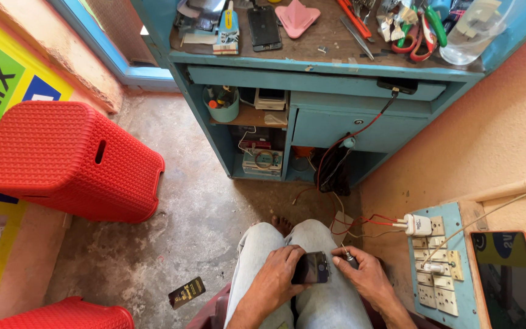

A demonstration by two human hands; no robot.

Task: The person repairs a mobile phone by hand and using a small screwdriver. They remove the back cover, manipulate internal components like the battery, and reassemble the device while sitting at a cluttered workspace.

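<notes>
Gripping a small dark phone [312, 268] by its left edge: left hand [278, 277], fingers curled round it, over the lap. Pinching a short dark tool or plug [350, 259] between thumb and fingertips: right hand [366, 277], just beside the phone's right edge (whether tip touches phone, cannot tell). Below both, pale grey trousers [263, 250] and one bare foot [282, 225] on the concrete floor [196, 207]. Ahead, a blue workbench [312, 79] cluttered with tools. Left, a red plastic stool [68, 158]. Right, a wall socket panel [436, 268] holding a white charger [418, 225].
</notes>
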